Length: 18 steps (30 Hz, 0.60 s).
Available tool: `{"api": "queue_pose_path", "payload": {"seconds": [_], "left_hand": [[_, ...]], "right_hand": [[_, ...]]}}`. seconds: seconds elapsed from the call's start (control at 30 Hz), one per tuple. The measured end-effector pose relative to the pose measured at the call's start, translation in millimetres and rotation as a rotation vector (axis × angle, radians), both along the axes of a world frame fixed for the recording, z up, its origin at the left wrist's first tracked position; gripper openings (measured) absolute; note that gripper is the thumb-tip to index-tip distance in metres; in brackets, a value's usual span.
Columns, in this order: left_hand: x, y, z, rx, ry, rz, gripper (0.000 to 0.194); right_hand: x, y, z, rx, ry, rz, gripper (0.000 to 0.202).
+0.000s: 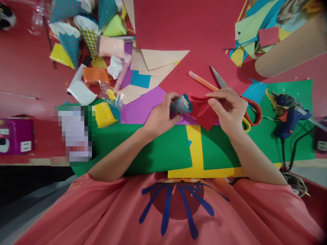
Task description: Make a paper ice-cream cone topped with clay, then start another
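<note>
My left hand (163, 114) is closed around a small blue patterned paper cone (180, 104), its wide end turned right with something pale inside. Between the thumb and fingers of my right hand (228, 109) is pinched a piece of red paper (203, 110), partly folded, its lower corner pointing down. The red paper is close beside the cone's mouth; whether they touch I cannot tell. Behind my right hand lie scissors (252, 109) with red and yellow handles, partly hidden by the hand. An orange marker (201, 80) lies just beyond my hands.
Finished-looking paper cones (67, 41) and clay packets (95, 75) crowd the far left. A blue glue gun (290, 120) with a cord lies at right. Green sheets (153, 149) cover the near edge; a cardboard tube (288, 47) juts in at upper right.
</note>
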<state>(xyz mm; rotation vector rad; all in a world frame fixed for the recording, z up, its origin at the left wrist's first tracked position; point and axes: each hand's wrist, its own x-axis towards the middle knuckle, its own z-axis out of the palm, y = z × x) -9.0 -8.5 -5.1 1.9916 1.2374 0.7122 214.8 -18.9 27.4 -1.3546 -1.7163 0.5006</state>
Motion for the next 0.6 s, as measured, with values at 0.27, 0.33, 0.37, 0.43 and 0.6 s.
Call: {"api": "queue_pose_path", "payload": {"seconds": [0.27, 0.33, 0.37, 0.43, 0.6], "left_hand": [[-2.1, -0.7, -3.4, 0.042, 0.014, -0.003, 0.050], [-1.9, -0.8, -3.9, 0.051, 0.021, -0.006, 0.050], [-1.8, -0.9, -3.9, 0.053, 0.026, -0.009, 0.050], [-1.7, -0.8, -3.5, 0.050, 0.040, -0.019, 0.050], [-2.4, -0.3, -2.7, 0.063, 0.073, -0.025, 0.049]], "right_hand": [[-3.9, -1.2, 6.3, 0.072, 0.099, 0.101, 0.008], [-4.1, -0.8, 5.9, 0.077, 0.120, 0.116, 0.006], [-4.0, -0.5, 5.2, 0.075, 0.124, 0.120, 0.006], [-3.5, 0.0, 3.5, 0.071, 0.132, 0.131, 0.008], [-2.7, 1.0, -0.1, 0.060, 0.174, 0.156, 0.008]]}}
